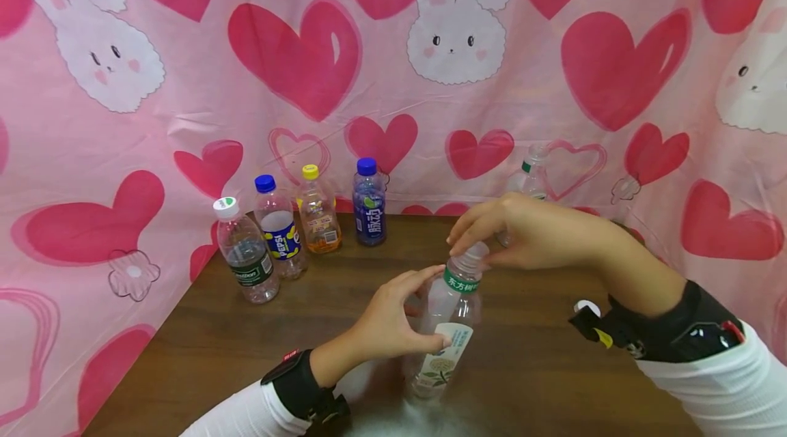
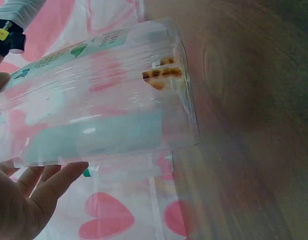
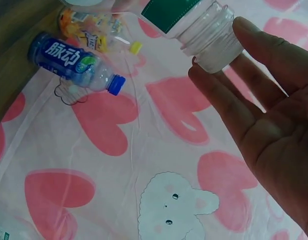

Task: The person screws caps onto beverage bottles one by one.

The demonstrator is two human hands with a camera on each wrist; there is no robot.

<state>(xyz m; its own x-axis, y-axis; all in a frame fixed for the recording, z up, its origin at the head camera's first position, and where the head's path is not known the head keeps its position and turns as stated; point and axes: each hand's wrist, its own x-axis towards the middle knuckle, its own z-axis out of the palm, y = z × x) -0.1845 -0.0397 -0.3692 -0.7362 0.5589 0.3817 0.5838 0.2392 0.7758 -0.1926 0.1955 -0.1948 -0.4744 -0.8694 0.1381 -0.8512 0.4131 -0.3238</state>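
Observation:
A clear plastic bottle point(image 1: 439, 348) with a green neck band and a pale flower label stands slightly tilted at the table's front. My left hand point(image 1: 393, 328) grips its body, thumb on the label side and fingers behind. In the left wrist view the bottle's base point(image 2: 186, 100) faces the wood; whether it touches cannot be told. My right hand point(image 1: 522, 232) comes over the top. Its thumb and fingertips pinch the translucent cap point(image 3: 218, 55) at the bottle's mouth, seen from the side in the right wrist view.
Along the table's point(image 1: 277, 369) back left stand a white-capped bottle point(image 1: 249, 263), a Pepsi bottle point(image 1: 279, 232), a yellow-capped bottle point(image 1: 321, 218) and a blue-capped bottle point(image 1: 370, 212). Another clear bottle point(image 1: 531, 181) stands behind my right hand. A pink heart-patterned cloth point(image 1: 381, 82) hangs behind.

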